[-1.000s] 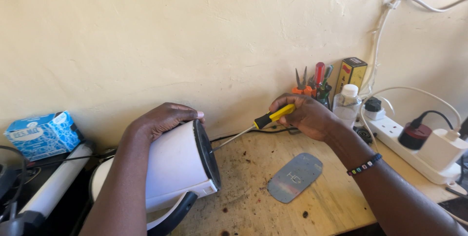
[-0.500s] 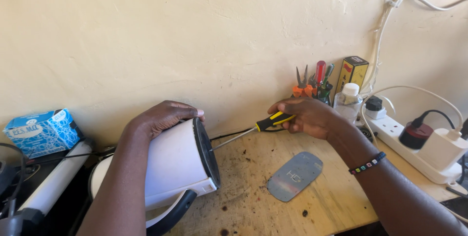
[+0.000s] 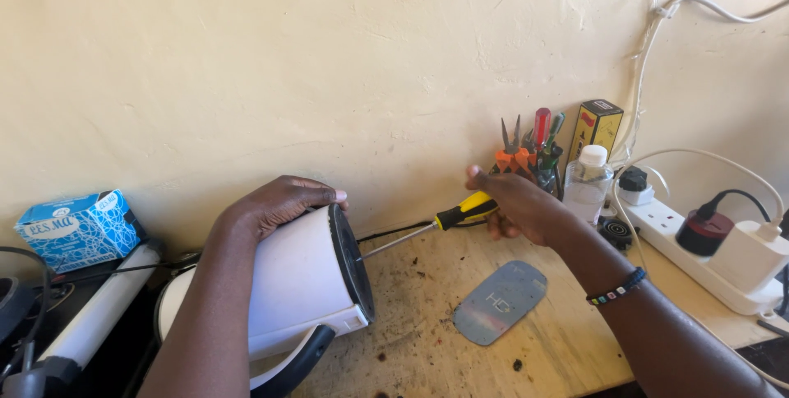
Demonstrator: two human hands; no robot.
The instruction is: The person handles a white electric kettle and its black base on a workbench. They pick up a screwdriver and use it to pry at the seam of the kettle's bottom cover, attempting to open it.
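Clasped over the upper rim of a white plastic electric kettle (image 3: 300,283) lying on its side, the left hand (image 3: 279,205) steadies it on the worn wooden surface (image 3: 427,340), dark base facing right. Right hand (image 3: 518,205) has its grip closed around the yellow-and-black handle of a screwdriver (image 3: 436,221), whose metal tip points at the kettle's base. Against the wall sits a white power strip (image 3: 699,250). Nearer lies a flat grey metal plate (image 3: 501,301), then a small clear bottle (image 3: 588,184) beside upright pliers (image 3: 511,151).
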